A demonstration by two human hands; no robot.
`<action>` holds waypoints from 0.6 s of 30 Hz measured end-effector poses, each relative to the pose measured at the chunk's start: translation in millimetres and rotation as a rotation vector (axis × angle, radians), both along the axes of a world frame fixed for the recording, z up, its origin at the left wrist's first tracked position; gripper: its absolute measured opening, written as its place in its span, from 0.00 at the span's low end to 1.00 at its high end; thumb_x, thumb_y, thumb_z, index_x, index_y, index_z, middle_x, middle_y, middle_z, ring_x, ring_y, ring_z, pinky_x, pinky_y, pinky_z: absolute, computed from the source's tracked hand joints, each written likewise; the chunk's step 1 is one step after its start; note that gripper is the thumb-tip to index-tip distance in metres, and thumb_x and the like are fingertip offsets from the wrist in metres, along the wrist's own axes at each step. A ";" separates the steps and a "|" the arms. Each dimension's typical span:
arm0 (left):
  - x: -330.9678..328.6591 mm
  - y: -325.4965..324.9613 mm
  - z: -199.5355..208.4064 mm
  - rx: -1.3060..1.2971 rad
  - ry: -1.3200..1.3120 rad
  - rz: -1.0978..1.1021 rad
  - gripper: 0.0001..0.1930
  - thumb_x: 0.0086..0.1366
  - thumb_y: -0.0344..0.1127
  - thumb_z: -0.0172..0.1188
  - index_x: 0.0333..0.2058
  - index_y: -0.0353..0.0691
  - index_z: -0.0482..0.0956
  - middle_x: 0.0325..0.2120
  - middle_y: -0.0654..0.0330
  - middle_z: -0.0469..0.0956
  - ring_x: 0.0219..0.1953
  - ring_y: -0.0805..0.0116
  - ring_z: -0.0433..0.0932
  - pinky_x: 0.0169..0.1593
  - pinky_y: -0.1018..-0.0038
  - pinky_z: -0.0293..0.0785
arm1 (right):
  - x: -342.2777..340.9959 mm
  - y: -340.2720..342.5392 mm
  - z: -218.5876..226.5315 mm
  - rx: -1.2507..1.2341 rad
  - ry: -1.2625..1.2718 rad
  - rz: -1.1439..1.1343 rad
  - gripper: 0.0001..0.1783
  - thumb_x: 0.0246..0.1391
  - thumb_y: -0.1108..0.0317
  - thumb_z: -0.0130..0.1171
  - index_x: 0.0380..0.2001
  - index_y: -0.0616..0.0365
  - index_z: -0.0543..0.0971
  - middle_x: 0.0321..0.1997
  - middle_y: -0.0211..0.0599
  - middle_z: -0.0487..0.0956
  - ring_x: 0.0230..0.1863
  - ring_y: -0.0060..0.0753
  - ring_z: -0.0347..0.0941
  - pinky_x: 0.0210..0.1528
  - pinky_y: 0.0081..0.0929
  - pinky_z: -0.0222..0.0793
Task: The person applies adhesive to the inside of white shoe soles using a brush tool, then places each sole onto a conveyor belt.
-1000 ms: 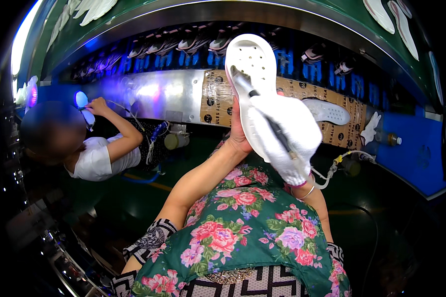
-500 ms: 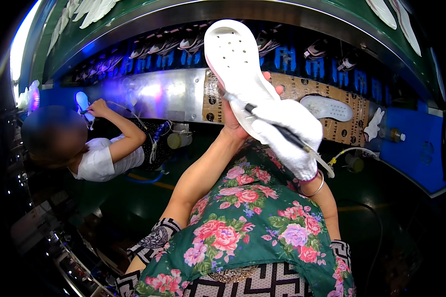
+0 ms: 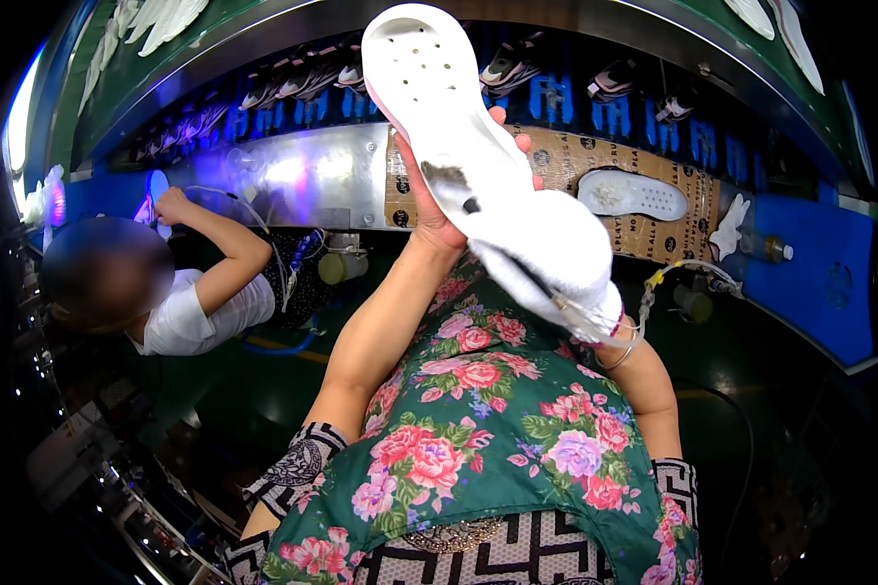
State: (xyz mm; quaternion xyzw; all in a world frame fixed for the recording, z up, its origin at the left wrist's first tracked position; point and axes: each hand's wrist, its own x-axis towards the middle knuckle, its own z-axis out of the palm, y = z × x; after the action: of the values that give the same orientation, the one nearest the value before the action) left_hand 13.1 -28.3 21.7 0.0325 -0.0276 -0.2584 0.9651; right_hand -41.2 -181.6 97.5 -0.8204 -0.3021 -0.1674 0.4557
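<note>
My bare left hand [image 3: 433, 216] grips a long white shoe sole [image 3: 478, 132] from beneath, with fingertips showing along its right edge. The sole slants up and away, and its far end has several small holes. In a white glove, my right hand [image 3: 561, 249] is closed round a dark-handled brush [image 3: 449, 178] fitted with a thin tube. The brush's greyish bristles are blurred over the middle of the sole's inner face. Most of the handle is hidden by the glove.
A second white sole [image 3: 634, 195] lies on the cardboard-covered bench [image 3: 556, 156]. Beyond it stand several shoes on blue holders [image 3: 551, 97]. At right are a white glove [image 3: 730, 228] and a bottle [image 3: 766, 247]. A co-worker's arm [image 3: 224, 234] reaches in at left.
The sole and both my hands have shifted up and left in the view. The brush's bristles have moved from the sole's left edge onto its inner face. The background has shifted slightly too.
</note>
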 end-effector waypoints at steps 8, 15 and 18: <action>4.7 9.6 6.1 0.100 0.060 0.066 0.54 0.52 0.83 0.50 0.65 0.44 0.63 0.54 0.42 0.71 0.53 0.40 0.72 0.46 0.42 0.78 | 5.3 -10.0 0.5 0.064 0.099 0.019 0.15 0.45 0.71 0.73 0.40 0.52 0.86 0.37 0.33 0.85 0.37 0.35 0.82 0.40 0.28 0.76; 6.6 21.7 -3.6 0.191 -0.023 -0.059 0.56 0.51 0.83 0.51 0.66 0.42 0.60 0.50 0.41 0.69 0.49 0.41 0.71 0.46 0.50 0.79 | -0.5 -8.3 0.5 0.219 0.395 0.119 0.16 0.44 0.70 0.74 0.39 0.55 0.86 0.35 0.35 0.85 0.37 0.33 0.82 0.42 0.27 0.76; 10.4 18.8 6.6 0.129 -0.035 -0.074 0.57 0.50 0.81 0.56 0.66 0.39 0.59 0.47 0.41 0.69 0.48 0.44 0.70 0.42 0.55 0.82 | 1.0 -7.4 0.4 0.054 0.109 0.138 0.14 0.44 0.71 0.73 0.37 0.55 0.85 0.36 0.37 0.85 0.35 0.35 0.82 0.40 0.29 0.76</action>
State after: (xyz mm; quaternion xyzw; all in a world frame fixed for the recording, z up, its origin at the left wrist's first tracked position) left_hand 23.5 -9.4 28.3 0.0981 -0.0290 -0.2945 0.9501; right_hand -40.2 -188.9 98.0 -0.7929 -0.3283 -0.0988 0.5038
